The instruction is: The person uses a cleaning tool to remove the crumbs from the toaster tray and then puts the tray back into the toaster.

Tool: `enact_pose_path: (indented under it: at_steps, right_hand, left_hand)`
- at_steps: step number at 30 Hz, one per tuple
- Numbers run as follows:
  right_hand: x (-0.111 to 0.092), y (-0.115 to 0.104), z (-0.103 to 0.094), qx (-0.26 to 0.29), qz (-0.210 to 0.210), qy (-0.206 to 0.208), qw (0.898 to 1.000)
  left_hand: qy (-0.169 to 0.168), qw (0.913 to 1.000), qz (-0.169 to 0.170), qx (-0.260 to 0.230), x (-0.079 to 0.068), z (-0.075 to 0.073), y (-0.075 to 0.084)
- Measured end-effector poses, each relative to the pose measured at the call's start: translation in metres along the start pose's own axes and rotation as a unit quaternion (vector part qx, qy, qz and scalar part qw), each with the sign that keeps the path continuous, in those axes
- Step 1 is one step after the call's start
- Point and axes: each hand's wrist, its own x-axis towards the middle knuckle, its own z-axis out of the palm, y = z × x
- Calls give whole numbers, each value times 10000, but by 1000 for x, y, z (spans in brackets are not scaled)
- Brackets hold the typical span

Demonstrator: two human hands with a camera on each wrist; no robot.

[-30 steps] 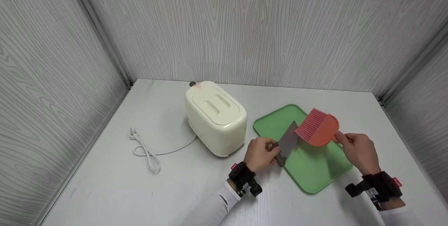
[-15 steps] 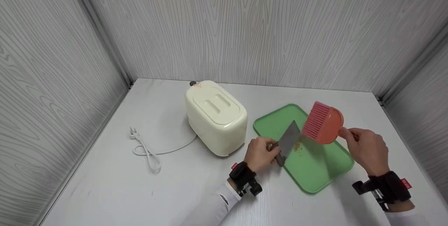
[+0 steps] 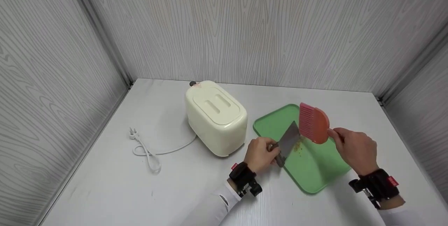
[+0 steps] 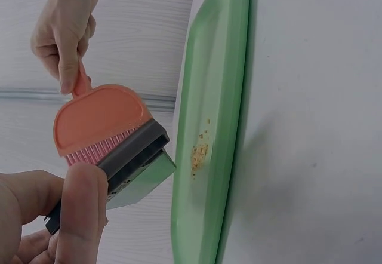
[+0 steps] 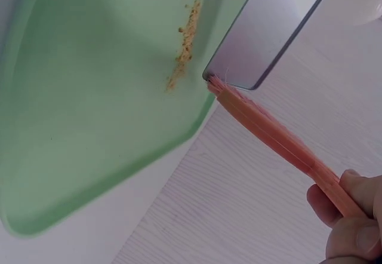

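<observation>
My left hand (image 3: 260, 154) grips the dark handle end of a flat metal crumb tray (image 3: 289, 138), tilted above the green tray (image 3: 315, 180). With my right hand (image 3: 357, 149) I hold an orange hand brush (image 3: 320, 126) by its handle. Its pink bristles (image 3: 306, 121) are at the upper end of the crumb tray, and in the right wrist view their tips touch its corner. Brown crumbs (image 5: 186, 40) lie in a small streak on the green tray. The left wrist view shows the brush (image 4: 98, 117) partly behind the crumb tray's dark edge (image 4: 134, 147).
A cream toaster (image 3: 217, 117) stands on the white table (image 3: 105, 184) left of the green tray. Its white cord and plug (image 3: 134, 134) lie farther left. Wood-patterned panels (image 3: 238, 26) wall in the back and both sides.
My right hand first drew the brush up and right, off the crumb tray, then swung it back left to its upper end. More crumbs show on the green tray. My left hand stays put.
</observation>
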Motion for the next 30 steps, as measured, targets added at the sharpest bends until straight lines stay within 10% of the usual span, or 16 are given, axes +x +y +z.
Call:
enact_pose_path:
  at_steps: [30]
  right_hand:
    - [-8, -28, -13, 363, 696, -499, 9957]
  left_hand:
    - [95, 9978, 344, 566, -1, 1, 1]
